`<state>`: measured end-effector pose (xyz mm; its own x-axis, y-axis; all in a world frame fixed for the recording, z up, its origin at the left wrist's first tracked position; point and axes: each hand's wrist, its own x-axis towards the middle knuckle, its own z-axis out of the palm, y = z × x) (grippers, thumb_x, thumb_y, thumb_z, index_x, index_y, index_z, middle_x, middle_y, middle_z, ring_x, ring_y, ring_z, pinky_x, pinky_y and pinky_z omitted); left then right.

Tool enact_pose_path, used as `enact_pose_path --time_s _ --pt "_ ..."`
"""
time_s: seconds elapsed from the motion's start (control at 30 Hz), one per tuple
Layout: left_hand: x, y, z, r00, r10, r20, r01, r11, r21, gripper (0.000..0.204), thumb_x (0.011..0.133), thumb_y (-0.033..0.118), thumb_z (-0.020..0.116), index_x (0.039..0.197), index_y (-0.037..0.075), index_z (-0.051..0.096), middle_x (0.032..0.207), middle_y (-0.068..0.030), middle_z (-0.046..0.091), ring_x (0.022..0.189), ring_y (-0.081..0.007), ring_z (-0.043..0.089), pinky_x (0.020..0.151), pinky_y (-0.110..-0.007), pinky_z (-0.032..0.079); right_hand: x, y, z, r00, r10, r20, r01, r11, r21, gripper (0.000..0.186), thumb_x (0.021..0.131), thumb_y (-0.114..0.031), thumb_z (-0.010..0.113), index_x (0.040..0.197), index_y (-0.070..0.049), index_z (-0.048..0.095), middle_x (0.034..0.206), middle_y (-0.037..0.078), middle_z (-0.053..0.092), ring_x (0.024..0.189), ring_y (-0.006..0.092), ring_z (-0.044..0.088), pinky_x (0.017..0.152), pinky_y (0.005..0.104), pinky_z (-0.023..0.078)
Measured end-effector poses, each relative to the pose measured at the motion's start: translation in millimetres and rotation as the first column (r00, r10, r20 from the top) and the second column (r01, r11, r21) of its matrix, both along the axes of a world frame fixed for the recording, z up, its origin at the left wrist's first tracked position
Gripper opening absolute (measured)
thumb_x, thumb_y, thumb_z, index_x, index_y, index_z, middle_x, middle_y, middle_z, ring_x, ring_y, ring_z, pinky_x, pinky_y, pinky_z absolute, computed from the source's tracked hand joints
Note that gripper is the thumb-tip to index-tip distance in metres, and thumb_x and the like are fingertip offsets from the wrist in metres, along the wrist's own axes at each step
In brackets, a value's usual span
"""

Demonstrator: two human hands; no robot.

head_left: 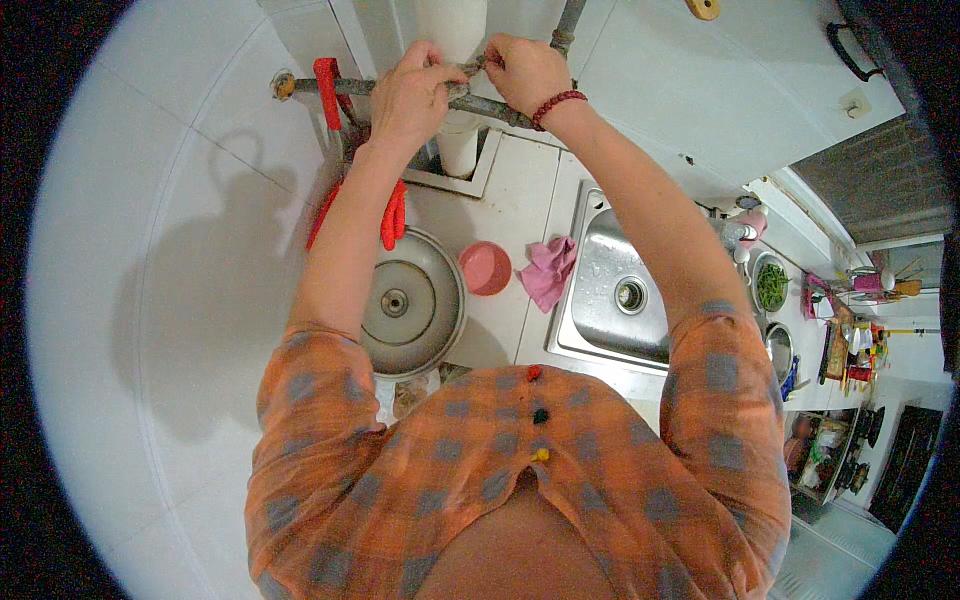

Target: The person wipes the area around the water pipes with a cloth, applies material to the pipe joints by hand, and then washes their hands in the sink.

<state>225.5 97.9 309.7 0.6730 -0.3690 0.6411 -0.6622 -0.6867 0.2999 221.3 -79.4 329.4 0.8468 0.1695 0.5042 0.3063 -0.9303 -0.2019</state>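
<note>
Fingers [447, 74] of both hands [410, 98] [528, 72] pinch a grimy grey strip [474, 66] at the far side; right, a round silvery bowl [755, 268] holds green vegetables [771, 285].

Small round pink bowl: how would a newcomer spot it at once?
Start at the rectangular stainless-steel sink, right of centre. Left of it lies a crumpled pink cloth, and left of that, beside the large round grey metal lid, sits the small round pink bowl. Its smooth round shape sets it apart from the cloth, its pink colour from the lid.
</note>
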Motion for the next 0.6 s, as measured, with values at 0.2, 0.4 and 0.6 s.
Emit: enact_pose_path --time_s 0.2,0.4,0.6 --pt "0 2 2 0.984 0.128 0.123 -0.144 0.980 0.135 0.021 0.078 0.015 0.050 0.081 0.019 0.070 0.089 -0.0023 0.059 0.082 -0.0244 0.057 0.080 -0.042 0.037 8 -8 3 0.984 0.174 0.039 -0.166 0.975 -0.148 0.011 0.082 -0.020 0.054 0.086 -0.012 0.059 0.075 0.011 0.063 0.070 0.0318 0.061 0.061 0.0429 0.049" --pt "8 5 -2 0.973 0.167 0.160 -0.192 0.968 0.160 0.021 0.078 0.021 0.048 0.074 0.015 0.068 0.077 -0.0053 0.063 0.079 -0.0257 0.057 0.078 -0.043 0.035 17 -15 4 0.943 0.323 0.083 -0.301 0.931 -0.208 0.011 0.084 -0.021 0.054 0.088 -0.013 0.059 0.077 0.010 0.063 0.072 0.0304 0.061 0.062 0.0421 0.049" --pt "14 4 -2 0.963 0.222 0.154 -0.244 0.960 0.136 0.023 0.079 0.022 0.047 0.072 0.011 0.065 0.076 -0.0072 0.064 0.076 -0.0273 0.059 0.077 -0.044 0.036 13 -11 4 0.930 0.351 0.106 -0.328 0.925 -0.192 0.012 0.084 -0.021 0.055 0.092 -0.014 0.060 0.079 0.009 0.063 0.074 0.0297 0.061 0.063 0.0410 0.049"
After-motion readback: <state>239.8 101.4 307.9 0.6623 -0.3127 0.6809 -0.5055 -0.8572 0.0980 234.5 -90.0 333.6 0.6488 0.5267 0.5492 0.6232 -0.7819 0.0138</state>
